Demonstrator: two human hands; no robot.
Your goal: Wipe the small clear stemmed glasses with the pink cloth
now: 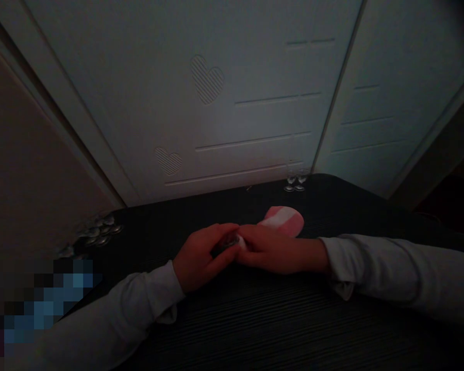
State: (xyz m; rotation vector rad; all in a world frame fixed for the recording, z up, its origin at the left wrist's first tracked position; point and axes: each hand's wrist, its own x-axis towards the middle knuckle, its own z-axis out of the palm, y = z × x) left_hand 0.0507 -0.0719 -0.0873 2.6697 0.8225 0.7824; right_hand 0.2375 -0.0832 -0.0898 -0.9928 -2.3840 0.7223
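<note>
My left hand (204,255) is curled around a small stemmed glass (231,240), of which only a shiny bit shows between the fingers. Against it, my right hand (270,250) is closed on a pink and white cloth (283,220). Part of that cloth bulges out behind the right hand, and a pale piece shows where the two hands meet. Both hands are together just above the dark table, and most of the glass is hidden by the fingers.
Two stemmed glasses (295,181) stand at the back of the dark table (201,319). Several more glasses (100,231) cluster at its left edge. A blurred blue patch (48,304) lies at lower left. White panels with heart patterns (208,80) rise behind the table.
</note>
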